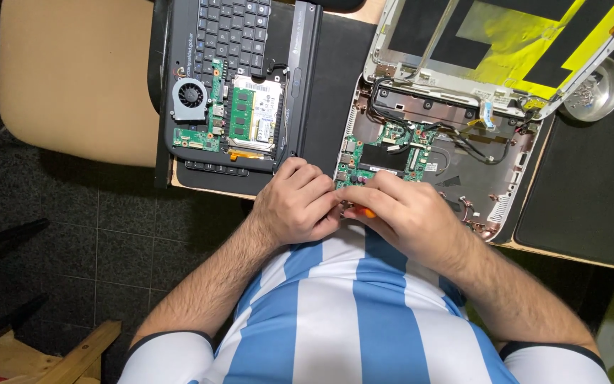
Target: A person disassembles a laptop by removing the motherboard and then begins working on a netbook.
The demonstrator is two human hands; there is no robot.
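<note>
Dark speckled floor tiles are showing on the left, under a wooden bench whose top is lying mostly beneath black rubber mats. Against the bench's near edge, an opened white laptop base is sitting with its green main circuit board and black cables exposed, and its hinged lid, lined with yellow and black foil sheets, is tilting back toward the far edge. The person's left hand is curling loosely, fingers bent inward, touching the near left corner of that green board. The right hand is clenching around a small screwdriver with an orange handle, only a sliver of which is peeking out between the two hands; its tip is hidden, so I cannot tell what it is touching. Toward the bench's left edge, a black laptop keyboard panel is lying, carrying a second green circuit board with a round grey cooling fan, a green memory stick and a pale rectangular label beside it. Near the right far corner, a round shiny metal dish is holding tiny screws. A beige padded chair seat is standing just left of the bench, and a blue and white striped shirt is filling the bottom of the view.
</note>
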